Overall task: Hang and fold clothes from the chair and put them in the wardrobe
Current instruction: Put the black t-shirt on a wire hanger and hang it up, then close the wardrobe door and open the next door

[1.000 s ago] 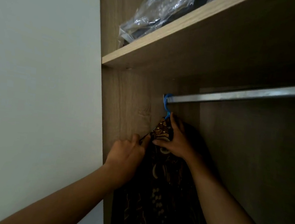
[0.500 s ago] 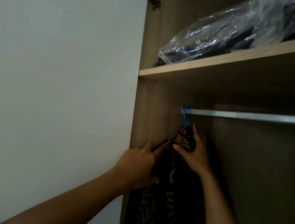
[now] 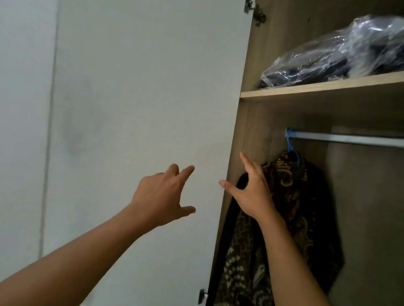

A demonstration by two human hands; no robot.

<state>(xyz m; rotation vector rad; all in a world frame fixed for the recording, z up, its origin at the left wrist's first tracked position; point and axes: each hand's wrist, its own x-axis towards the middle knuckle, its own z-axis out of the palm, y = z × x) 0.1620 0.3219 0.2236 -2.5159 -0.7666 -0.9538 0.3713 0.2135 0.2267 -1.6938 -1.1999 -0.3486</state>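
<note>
Two grips are spread, nothing held; the left grip (image 3: 163,196) and right grip (image 3: 252,191) are raised beside the dark brown patterned batik shirt (image 3: 297,214), hung by a blue plastic hanger (image 3: 291,148) at the left end of the grey metal rail (image 3: 361,140); the cloth is judged soft and light, best taken at the shoulders.

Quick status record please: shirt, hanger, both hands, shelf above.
shirt: dark, patterned, hangs on the hanger
hanger: blue, hooked at the left end of the rail
left hand: open, holds nothing, in front of the white door
right hand: open, fingers spread, in front of the shirt; contact unclear
shelf: above the rail, holds a clear plastic bag of dark clothes
</note>
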